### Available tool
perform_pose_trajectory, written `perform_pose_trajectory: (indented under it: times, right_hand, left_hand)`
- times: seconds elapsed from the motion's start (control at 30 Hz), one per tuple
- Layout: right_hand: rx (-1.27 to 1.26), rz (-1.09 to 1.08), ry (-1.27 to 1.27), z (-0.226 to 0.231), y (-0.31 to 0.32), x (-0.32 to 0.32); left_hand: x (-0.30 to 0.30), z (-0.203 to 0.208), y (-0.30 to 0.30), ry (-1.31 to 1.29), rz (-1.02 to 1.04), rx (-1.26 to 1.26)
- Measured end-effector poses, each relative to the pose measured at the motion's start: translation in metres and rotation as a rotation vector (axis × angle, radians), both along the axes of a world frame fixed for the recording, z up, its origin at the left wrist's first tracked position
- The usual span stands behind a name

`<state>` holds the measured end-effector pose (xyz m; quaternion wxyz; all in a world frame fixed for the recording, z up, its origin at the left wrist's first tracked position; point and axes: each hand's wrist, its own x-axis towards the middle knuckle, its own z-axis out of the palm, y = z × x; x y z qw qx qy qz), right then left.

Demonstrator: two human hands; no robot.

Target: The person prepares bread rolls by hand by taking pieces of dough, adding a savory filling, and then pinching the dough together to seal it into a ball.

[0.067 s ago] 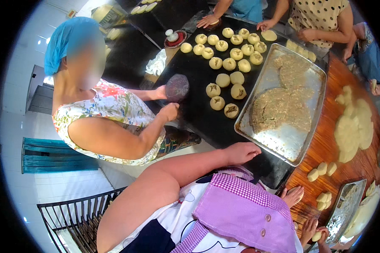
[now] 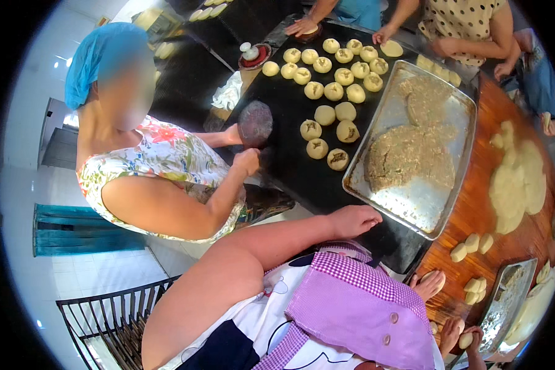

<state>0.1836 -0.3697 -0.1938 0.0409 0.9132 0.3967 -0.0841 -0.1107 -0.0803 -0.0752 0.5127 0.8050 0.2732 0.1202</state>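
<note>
My left hand (image 2: pixel 354 221) hovers or rests by the near corner of the dark work surface, its fingers curled in with nothing visible in them. Close to it is a large metal tray (image 2: pixel 420 224) with a spread of minced filling (image 2: pixel 407 154). Beside my purple apron, my right hand (image 2: pixel 427 286) lies flat on the wooden table, partly over a pale piece of dough (image 2: pixel 439 281); the apron hides its arm. Several small dough pieces (image 2: pixel 472 242) and a big sheet of dough (image 2: pixel 518 179) lie farther right on the wood.
Rows of round filled buns (image 2: pixel 333 91) cover the dark surface (image 2: pixel 277 166). At left, a person in a blue cap holds a dark round pad (image 2: pixel 255 123). Other people's hands work dough along the far edge and at lower right, next to a smaller metal tray (image 2: pixel 505 302).
The view has shifted slightly. At lower right, another person's hands have moved a little around a dough piece. My own hands stay nearly as they were.
</note>
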Motion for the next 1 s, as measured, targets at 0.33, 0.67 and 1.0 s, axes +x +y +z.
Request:
perform_pose_trajectory:
  times: [0.33,0.67,1.0]
  right_hand:
    - [0.003,-0.044,0.009,0.024,0.006,-0.010]
    - [0.569,-0.548,-0.038,-0.060,-0.062,0.038]
    - [0.872,-1.361,1.103,-0.034,-0.050,0.080]
  left_hand:
    - [0.015,0.010,0.000,0.012,-0.037,-0.020]
    - [0.027,0.019,0.004,-0.020,-0.046,-0.059]
    - [0.029,0.004,0.015,-0.019,-0.039,-0.072]
